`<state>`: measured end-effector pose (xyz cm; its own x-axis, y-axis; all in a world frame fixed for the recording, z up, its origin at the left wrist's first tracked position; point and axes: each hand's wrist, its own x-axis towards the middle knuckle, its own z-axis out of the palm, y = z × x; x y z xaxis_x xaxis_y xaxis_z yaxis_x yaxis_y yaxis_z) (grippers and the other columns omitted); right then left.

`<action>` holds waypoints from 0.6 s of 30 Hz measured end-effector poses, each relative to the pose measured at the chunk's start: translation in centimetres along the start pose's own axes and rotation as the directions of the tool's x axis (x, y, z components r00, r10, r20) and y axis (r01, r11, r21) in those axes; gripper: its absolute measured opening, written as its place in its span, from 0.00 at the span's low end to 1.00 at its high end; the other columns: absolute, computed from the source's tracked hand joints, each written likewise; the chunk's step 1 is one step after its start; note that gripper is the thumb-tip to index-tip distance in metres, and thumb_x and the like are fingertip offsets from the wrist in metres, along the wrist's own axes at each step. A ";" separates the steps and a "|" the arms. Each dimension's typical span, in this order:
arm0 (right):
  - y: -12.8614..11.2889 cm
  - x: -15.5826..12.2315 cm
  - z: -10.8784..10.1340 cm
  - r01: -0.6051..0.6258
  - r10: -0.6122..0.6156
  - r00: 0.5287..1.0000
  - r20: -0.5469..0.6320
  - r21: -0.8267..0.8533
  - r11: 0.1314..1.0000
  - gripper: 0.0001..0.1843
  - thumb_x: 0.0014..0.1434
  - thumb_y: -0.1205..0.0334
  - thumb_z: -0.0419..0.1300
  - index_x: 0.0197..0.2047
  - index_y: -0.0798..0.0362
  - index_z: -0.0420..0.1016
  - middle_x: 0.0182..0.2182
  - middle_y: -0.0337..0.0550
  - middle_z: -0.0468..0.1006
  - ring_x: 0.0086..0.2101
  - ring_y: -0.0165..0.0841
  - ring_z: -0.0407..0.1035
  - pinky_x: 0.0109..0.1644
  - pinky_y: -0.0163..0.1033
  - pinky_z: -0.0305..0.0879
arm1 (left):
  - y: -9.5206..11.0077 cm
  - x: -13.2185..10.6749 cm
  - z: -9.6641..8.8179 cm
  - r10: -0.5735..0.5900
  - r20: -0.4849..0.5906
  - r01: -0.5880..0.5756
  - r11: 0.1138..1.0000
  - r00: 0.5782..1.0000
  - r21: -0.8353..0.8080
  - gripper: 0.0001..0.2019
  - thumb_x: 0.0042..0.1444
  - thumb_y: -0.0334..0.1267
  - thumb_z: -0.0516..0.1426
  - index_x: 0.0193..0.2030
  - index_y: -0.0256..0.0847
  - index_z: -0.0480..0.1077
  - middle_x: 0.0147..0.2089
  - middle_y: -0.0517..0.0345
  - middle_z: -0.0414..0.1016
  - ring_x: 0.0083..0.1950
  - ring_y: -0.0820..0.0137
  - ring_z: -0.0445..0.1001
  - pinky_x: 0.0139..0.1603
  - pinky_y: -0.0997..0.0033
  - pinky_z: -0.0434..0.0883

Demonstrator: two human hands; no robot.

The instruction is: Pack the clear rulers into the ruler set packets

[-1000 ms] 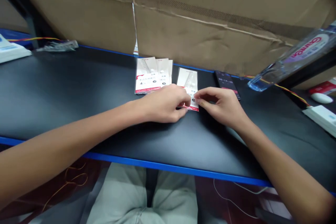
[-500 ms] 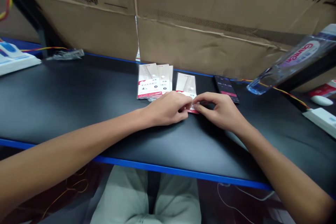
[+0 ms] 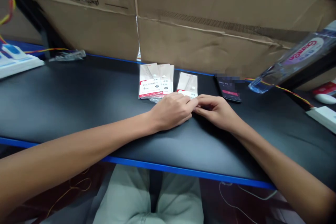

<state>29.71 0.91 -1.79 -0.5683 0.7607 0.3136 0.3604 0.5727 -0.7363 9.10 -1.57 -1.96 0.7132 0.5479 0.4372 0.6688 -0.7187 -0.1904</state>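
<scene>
A single clear-and-white packet (image 3: 187, 84) with a red band lies flat on the black table (image 3: 78, 101). Both hands meet at its near end. My left hand (image 3: 172, 111) is curled, its fingertips pinching the packet's lower edge. My right hand (image 3: 216, 111) is curled too, its fingers pressed against the same edge from the right. The packet's near end is hidden under the fingers. A small stack of similar packets (image 3: 154, 81) lies just left of it, touching neither hand.
A dark phone (image 3: 229, 90) lies right of the packet. A clear plastic bottle (image 3: 291, 61) lies tilted at the right, over a red-yellow wire. White devices sit at the far left (image 3: 15, 61) and far right (image 3: 324, 116). Cardboard boxes (image 3: 183, 17) wall the back.
Both hands have closed in over the packet's near end, covering more of it, and the fingertips now touch each other. The view shifted slightly.
</scene>
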 end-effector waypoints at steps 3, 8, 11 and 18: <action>0.0 0.0 0.0 -0.039 0.038 0.999 0.016 0.066 0.997 0.12 0.61 0.52 0.66 0.38 0.52 0.86 0.37 0.46 0.83 0.38 0.39 0.76 0.42 0.42 0.73 | 0.0 -0.1 0.1 0.002 -0.001 -0.002 0.998 1.000 0.071 0.12 0.68 0.30 0.46 0.45 0.35 0.71 0.33 0.50 0.77 0.35 0.60 0.77 0.36 0.61 0.68; -0.2 0.1 -0.4 -0.189 0.166 0.976 0.137 0.171 0.967 0.13 0.59 0.52 0.67 0.39 0.54 0.84 0.32 0.42 0.83 0.34 0.37 0.75 0.40 0.40 0.71 | 0.0 -0.3 0.4 0.065 -0.100 -0.053 0.992 0.993 0.118 0.15 0.68 0.29 0.45 0.40 0.36 0.72 0.30 0.53 0.75 0.31 0.61 0.75 0.32 0.61 0.65; -0.5 0.1 -0.9 -0.249 0.211 0.954 0.214 0.168 0.954 0.14 0.62 0.51 0.65 0.37 0.55 0.83 0.28 0.40 0.79 0.30 0.33 0.70 0.35 0.37 0.67 | 0.0 -0.5 0.3 0.110 -0.124 -0.097 0.990 0.986 0.106 0.13 0.68 0.29 0.46 0.38 0.36 0.72 0.30 0.54 0.75 0.31 0.62 0.74 0.34 0.62 0.65; -1.0 -0.1 -1.2 -0.266 0.232 0.941 0.245 0.115 0.957 0.14 0.62 0.50 0.65 0.36 0.54 0.78 0.26 0.37 0.75 0.28 0.31 0.66 0.32 0.37 0.63 | 0.3 -0.7 -0.3 0.110 -0.025 -0.109 0.993 0.994 0.044 0.12 0.70 0.31 0.48 0.38 0.37 0.71 0.34 0.52 0.77 0.34 0.63 0.75 0.37 0.62 0.68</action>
<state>30.25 0.64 -0.34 -0.6325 0.7743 -0.0224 0.4110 0.3109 -0.8570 8.78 -2.25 -2.07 0.7769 0.4546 0.4356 0.5958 -0.7545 -0.2752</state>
